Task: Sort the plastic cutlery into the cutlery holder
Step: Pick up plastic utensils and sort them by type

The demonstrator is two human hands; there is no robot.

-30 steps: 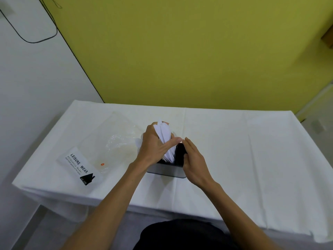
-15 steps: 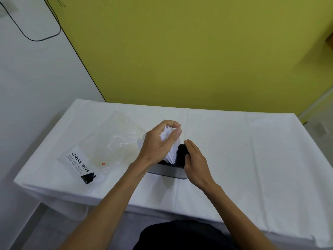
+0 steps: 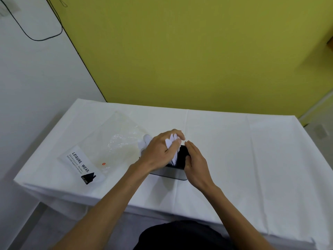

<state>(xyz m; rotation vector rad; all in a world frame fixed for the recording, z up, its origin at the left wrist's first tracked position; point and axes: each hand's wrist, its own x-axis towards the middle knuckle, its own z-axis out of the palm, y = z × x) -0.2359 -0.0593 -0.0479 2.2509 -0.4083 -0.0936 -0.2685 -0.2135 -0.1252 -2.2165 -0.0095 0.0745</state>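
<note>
Head view showed a yellow wall (image 3: 198, 51) far beyond both grips, and a white wall (image 3: 27, 87) to their left carried a black cable (image 3: 36, 37). The white-clothed tabletop (image 3: 252, 150) lay under them. A clear bag (image 3: 115, 139) lay flat to the left of the left grip (image 3: 158, 150), with its label (image 3: 81, 164) reading "LEISURE WEAR" toward the near edge. The holder (image 3: 171, 175), dark inside with a grey front wall, stood on the tabletop between and just below the two grips. The left grip was curled round a bunch of white cutlery (image 3: 171, 141), thumb and fingers pinching the upper ends while the lower ends ran down into the holder. The right grip (image 3: 196, 163) was spread, fingers straight and together, lying against the holder's right side with the thumb at its rim. A second bunch (image 3: 144, 142) of white pieces stuck up just behind the left grip, on its left; which compartment it stood in could not be told.
</note>
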